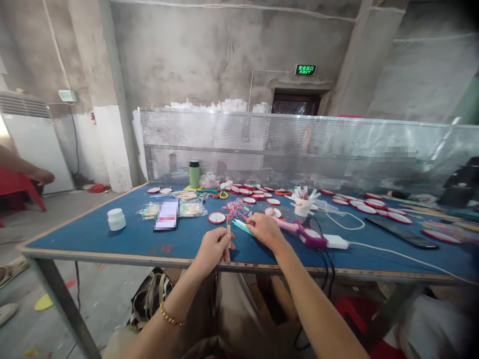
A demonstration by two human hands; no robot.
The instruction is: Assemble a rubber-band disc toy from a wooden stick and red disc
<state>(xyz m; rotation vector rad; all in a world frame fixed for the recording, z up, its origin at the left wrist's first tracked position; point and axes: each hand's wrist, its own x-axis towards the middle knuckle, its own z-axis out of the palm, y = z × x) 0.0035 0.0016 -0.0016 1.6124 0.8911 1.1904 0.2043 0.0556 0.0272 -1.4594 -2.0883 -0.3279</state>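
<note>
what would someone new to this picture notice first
Likely the left hand holding a pale stick upright near the front edge of the blue table, and the right hand at a teal item beside it. Red-rimmed discs scattered toward the table's far side also stand out, as does the green exit sign glowing high on the wall.

The table [142, 243] has a blue top with a pale brown border, and near its front edge are a plain beige stick [229, 230], a teal-and-white strip [242, 227] and a pink-and-purple glue gun [312, 238]. A white jar [116, 219] is near the left edge; toward the far edge are a light green bottle [194, 177] with a black cap and white discs [398, 217] ringed in red.
</note>
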